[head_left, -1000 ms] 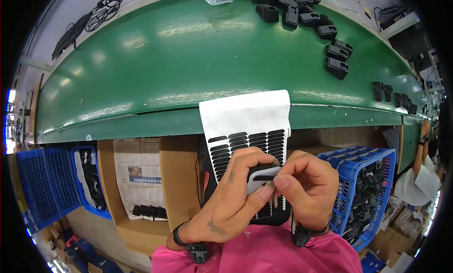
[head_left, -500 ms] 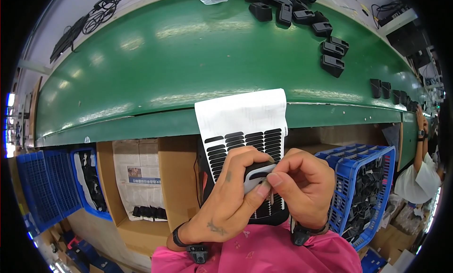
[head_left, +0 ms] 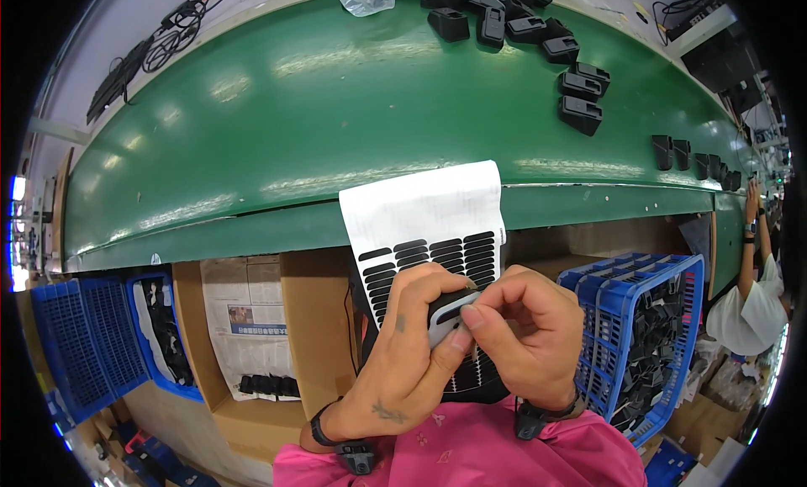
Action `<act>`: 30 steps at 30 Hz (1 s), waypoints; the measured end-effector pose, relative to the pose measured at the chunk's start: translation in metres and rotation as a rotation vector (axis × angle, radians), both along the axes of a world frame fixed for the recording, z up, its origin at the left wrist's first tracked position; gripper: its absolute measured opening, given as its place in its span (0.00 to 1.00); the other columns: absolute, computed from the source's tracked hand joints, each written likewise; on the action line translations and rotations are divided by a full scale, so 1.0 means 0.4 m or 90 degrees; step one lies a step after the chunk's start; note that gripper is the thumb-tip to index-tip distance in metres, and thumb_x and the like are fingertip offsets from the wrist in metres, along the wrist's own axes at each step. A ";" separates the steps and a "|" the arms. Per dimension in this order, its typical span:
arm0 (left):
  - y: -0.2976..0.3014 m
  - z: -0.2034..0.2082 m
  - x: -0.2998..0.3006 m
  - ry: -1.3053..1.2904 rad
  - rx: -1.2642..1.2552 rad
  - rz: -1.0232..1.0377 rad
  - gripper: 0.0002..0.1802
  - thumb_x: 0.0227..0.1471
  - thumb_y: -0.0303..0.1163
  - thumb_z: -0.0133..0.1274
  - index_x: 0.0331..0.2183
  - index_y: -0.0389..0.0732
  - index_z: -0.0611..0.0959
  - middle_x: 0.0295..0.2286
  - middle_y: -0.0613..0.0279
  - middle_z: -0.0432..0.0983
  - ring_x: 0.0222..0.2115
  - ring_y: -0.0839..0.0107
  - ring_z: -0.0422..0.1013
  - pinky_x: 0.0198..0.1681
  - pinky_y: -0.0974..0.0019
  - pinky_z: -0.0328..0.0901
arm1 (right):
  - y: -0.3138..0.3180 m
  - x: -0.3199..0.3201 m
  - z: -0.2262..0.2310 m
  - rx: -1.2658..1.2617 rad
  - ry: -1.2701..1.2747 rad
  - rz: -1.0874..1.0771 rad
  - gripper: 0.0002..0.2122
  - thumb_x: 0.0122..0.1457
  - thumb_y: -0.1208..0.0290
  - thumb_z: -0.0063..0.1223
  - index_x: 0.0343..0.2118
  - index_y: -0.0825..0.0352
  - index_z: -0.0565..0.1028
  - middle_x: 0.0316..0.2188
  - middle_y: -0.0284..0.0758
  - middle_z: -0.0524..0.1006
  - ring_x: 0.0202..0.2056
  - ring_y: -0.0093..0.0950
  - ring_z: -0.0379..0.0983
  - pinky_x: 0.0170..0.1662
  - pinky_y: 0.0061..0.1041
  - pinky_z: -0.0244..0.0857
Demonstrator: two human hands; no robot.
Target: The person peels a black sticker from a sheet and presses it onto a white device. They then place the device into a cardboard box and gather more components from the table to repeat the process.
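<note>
My left hand (head_left: pixel 402 348) is closed around a small rounded casing (head_left: pixel 440 330), pale grey on its visible face with a dark, elongated recess. The rest of the casing is hidden by my fingers. My right hand (head_left: pixel 535 331) is closed in a pinch, thumb and forefinger pressed at the casing's right end. Anything between those fingertips is too small to make out. Beneath both hands, a white sheet of black oblong stickers (head_left: pixel 420 209) hangs over the table edge and down toward my lap.
Black plastic holders (head_left: pixel 580 115) stand on the green table (head_left: pixel 252 142) at the far right. A blue crate (head_left: pixel 601 352) of black parts is at my right. To my left are a newspaper-lined cardboard box (head_left: pixel 307 336) and blue baskets (head_left: pixel 84 336). Another person's arm (head_left: pixel 748 256) reaches in at the far right.
Both hands have moved slightly left with the casing. The right thumb now covers more of its right end. The whole scene has shifted a little as the view moved.
</note>
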State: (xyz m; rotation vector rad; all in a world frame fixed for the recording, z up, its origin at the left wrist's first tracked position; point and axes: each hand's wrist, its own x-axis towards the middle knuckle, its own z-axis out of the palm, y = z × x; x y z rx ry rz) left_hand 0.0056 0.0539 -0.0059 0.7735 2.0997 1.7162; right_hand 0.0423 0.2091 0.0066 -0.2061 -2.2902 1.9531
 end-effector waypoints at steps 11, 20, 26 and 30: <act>-0.025 -0.050 0.018 -0.412 0.329 0.111 0.22 0.58 0.32 0.44 0.51 0.36 0.58 0.47 0.49 0.59 0.29 0.62 0.73 0.21 0.71 0.65 | 0.058 0.020 -0.087 -0.188 -0.161 -0.070 0.07 0.58 0.76 0.56 0.24 0.69 0.71 0.17 0.23 0.69 0.18 0.09 0.60 0.20 0.11 0.53; -0.027 -0.040 0.042 -0.339 0.290 0.105 0.23 0.59 0.32 0.45 0.53 0.36 0.59 0.46 0.50 0.63 0.39 0.65 0.69 0.43 0.64 0.66 | -0.010 0.016 -0.032 0.178 0.108 -0.009 0.07 0.51 0.78 0.59 0.33 0.70 0.75 0.22 0.35 0.73 0.20 0.24 0.71 0.24 0.24 0.65; -0.022 -0.034 0.043 0.151 -0.075 0.194 0.23 0.52 0.22 0.49 0.51 0.35 0.65 0.48 0.46 0.58 0.48 0.55 0.60 0.51 0.55 0.58 | -0.040 0.001 -0.027 0.348 0.239 0.002 0.11 0.49 0.81 0.58 0.37 0.72 0.76 0.25 0.38 0.75 0.23 0.28 0.73 0.26 0.24 0.67; -0.014 -0.062 0.048 0.249 -0.130 0.220 0.26 0.46 0.20 0.49 0.50 0.36 0.65 0.47 0.46 0.61 0.44 0.56 0.62 0.48 0.60 0.59 | -0.050 0.013 -0.006 0.193 0.062 0.037 0.11 0.51 0.81 0.57 0.38 0.73 0.75 0.25 0.38 0.75 0.22 0.26 0.73 0.25 0.22 0.67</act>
